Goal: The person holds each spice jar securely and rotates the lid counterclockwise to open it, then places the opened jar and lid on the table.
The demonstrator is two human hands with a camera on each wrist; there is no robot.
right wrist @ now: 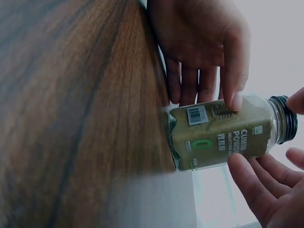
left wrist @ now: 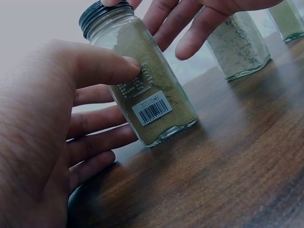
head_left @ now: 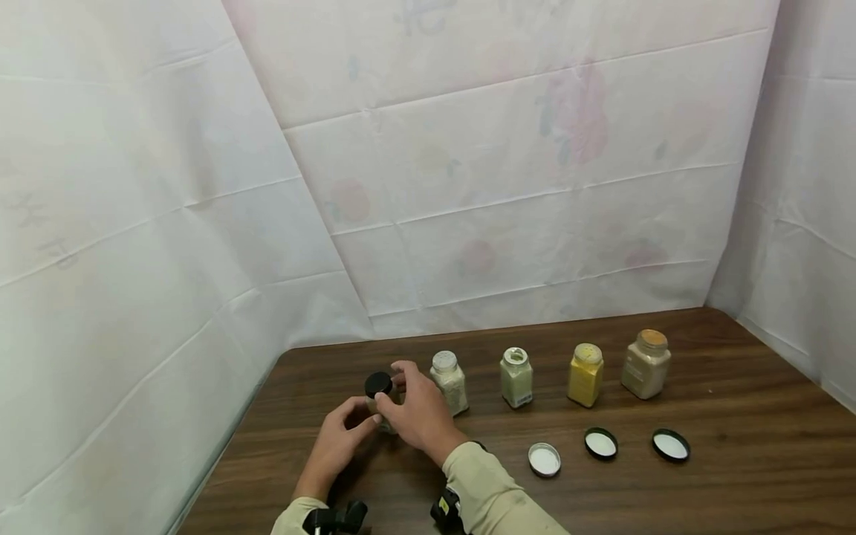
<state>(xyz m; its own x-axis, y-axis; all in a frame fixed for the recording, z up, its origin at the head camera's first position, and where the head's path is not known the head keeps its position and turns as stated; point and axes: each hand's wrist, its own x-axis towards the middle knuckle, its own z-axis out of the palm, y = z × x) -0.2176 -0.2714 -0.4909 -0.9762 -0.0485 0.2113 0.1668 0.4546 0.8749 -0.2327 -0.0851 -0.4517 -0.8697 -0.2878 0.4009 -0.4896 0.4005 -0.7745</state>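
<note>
A glass jar of cumin powder (right wrist: 213, 142) with a black screw lid (head_left: 378, 383) stands at the left of the row of jars, its base on the wooden table. My left hand (head_left: 334, 442) grips the jar's body. Its thumb (left wrist: 111, 71) presses on the side by the barcode label, and its fingers lie behind the glass. From the other side, my right hand (head_left: 423, 409) holds the black lid with its fingertips. One right finger also touches the jar's side in the right wrist view. The lid sits on the jar's neck.
Right of my hands stand a jar of pale flecked contents (head_left: 452, 390), a pale green jar (head_left: 516, 383), a yellow jar (head_left: 585, 380) and a tan jar (head_left: 645, 371). Three loose lids lie in front: one silvery (head_left: 545, 460), two black-rimmed (head_left: 601, 443). White cloth (head_left: 468, 186) hangs behind the table.
</note>
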